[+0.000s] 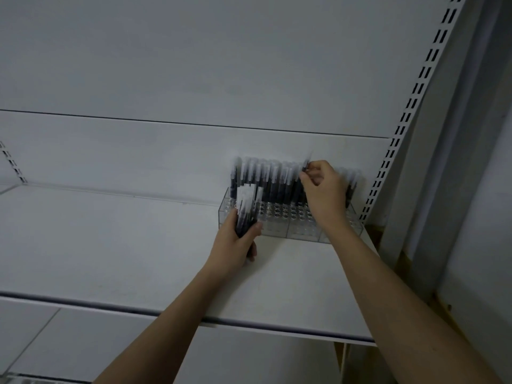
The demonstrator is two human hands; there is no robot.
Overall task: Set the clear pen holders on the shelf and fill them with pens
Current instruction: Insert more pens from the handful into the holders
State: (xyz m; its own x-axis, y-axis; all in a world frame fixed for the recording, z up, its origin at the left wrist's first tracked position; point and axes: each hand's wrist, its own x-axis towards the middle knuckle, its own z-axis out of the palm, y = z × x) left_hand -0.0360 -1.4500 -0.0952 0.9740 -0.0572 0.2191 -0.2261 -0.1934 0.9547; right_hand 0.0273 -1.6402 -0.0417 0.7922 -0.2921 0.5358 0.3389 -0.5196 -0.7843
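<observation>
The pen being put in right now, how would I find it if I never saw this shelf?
Start at the white shelf, then the clear pen holder at its right end. Above the standing pens, the right hand pinches one pen. It alone sticks up higher, tilted.

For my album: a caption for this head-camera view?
Right hand slots a pen into the clear holder while left hand grips a bundle.

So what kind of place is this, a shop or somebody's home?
Probably a shop or stockroom: a white shelf on a slotted upright, and a clear pen holder being stocked with identical pens.
</observation>
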